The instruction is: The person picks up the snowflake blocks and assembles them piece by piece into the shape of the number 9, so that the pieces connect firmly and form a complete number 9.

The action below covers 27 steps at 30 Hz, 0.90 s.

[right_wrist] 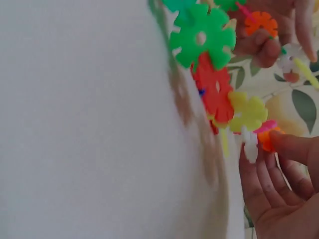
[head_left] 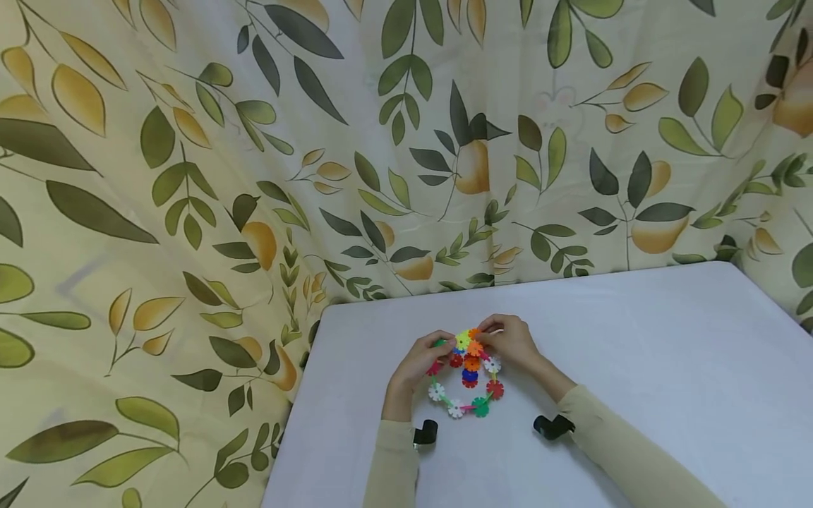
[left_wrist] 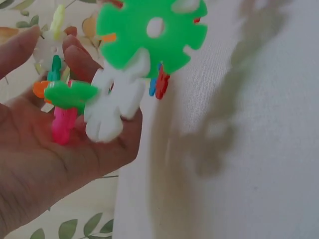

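A ring of interlocking plastic flower discs [head_left: 480, 407], in green, white, red, pink and yellow, is held by both hands over the table. My left hand [head_left: 416, 360] grips its upper left side. In the left wrist view a thumb and finger pinch a whitish disc [left_wrist: 45, 55], while green [left_wrist: 72, 94] and pink discs lie by the palm. My right hand [head_left: 513, 342] holds the upper right, its thumb on an orange disc [right_wrist: 266, 141]. Down the ring's middle runs a short chain with a blue disc [head_left: 470, 375]. Fingers hide part of the ring's top.
A white-covered table [head_left: 635, 367] lies beneath the hands. Its far edge meets a leaf-patterned curtain [head_left: 406, 176], which also hangs along the left. Black wrist devices [head_left: 554, 427] sit under both sleeves.
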{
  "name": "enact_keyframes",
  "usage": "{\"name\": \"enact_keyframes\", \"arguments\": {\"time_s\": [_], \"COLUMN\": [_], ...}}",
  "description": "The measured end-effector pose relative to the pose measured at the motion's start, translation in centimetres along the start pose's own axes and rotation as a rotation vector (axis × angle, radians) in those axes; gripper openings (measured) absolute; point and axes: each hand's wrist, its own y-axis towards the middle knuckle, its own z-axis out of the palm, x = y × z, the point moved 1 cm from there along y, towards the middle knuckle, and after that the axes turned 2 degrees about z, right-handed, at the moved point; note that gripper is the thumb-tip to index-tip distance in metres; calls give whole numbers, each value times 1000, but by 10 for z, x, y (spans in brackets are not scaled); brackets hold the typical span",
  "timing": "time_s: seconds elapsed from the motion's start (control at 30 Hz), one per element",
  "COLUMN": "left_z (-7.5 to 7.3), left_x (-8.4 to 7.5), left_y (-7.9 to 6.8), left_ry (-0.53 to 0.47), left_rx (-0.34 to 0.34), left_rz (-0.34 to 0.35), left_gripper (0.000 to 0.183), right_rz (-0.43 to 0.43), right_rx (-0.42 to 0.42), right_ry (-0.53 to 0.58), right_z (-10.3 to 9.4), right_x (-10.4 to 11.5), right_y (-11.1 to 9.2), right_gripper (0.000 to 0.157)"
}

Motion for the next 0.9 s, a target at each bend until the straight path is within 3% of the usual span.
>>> {"name": "enact_keyframes", "arguments": {"time_s": [0.2, 0.4, 0.57, 0.77, 0.9], "left_z": [2, 4, 4, 6, 10], "left_x": [0, -1, -4, -5, -3], "left_y": [1, 0, -2, -1, 0], "left_ry": [3, -37, -89, -128, -129], "left_rx": [18, 62, 40, 23, 39], "left_rz": [14, 8, -17, -52, -38], "left_gripper": [33, 32, 26, 19, 18], "right_rz": [-15, -83, -124, -236, -324], "right_rx": [20, -55, -110, -123, -103], "right_ry": [45, -26, -43, -35, -26], "right_z": [-2, -6, -8, -8, -7], "right_x": [9, 16, 20, 22, 26], "right_y": [-8, -17, -26, -32, -37], "right_gripper": [15, 14, 14, 11, 11]}}
